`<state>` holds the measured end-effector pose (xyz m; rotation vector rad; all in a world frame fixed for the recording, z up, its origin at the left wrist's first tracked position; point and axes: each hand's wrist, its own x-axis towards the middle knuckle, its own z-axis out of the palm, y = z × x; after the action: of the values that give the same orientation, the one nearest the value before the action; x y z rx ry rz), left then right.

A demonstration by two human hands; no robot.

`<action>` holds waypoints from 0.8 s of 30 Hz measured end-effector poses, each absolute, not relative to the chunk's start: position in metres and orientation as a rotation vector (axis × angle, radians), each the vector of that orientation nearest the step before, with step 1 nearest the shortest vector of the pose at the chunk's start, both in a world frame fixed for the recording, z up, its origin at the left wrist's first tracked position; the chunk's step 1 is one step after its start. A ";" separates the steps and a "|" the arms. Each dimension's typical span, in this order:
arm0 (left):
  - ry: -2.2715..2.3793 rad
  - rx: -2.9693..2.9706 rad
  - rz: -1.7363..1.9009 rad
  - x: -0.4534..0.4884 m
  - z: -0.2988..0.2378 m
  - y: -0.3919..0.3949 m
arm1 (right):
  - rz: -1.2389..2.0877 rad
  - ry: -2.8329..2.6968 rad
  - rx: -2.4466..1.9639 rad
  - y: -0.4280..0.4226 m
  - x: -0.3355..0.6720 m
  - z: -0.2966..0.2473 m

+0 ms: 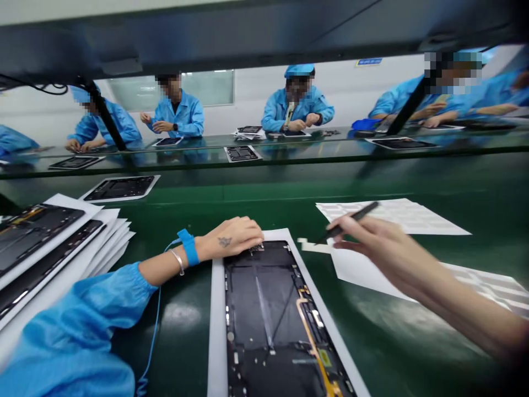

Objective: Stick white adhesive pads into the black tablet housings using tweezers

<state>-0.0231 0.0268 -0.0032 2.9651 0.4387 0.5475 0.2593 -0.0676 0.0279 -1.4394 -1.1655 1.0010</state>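
While left fingers rest unclenched on a tablet housing, right fingers pinching a pen

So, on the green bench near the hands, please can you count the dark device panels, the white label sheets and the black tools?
Dark rectangular device panels: 4 visible (the left stack may hide more)
White printed label sheets: 2
Slim black pen-shaped tool in the right hand: 1
Total: 7

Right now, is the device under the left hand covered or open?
Open: the device shows bare black internals and an orange flex cable, with no cover; the left hand rests at its top edge.
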 end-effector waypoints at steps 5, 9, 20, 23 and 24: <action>0.330 2.892 0.621 -0.035 -0.032 0.031 | 1.193 -1.284 -1.382 -0.017 0.206 0.001; 0.314 2.880 0.608 -0.031 -0.034 0.033 | 1.255 -1.270 -1.431 -0.005 0.203 -0.009; 0.351 2.894 0.565 -0.029 -0.033 0.031 | 1.243 -1.266 -1.470 -0.008 0.207 -0.012; 0.336 2.898 0.561 -0.029 -0.030 0.030 | 1.221 -1.267 -1.466 -0.010 0.207 -0.013; 0.333 2.901 0.558 -0.029 -0.030 0.029 | 1.216 -1.272 -1.466 -0.010 0.207 -0.012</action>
<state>-0.0295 0.0293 -0.0296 2.9005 0.3327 0.5578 0.2066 -0.0104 -0.0124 -1.4665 -1.2723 1.2164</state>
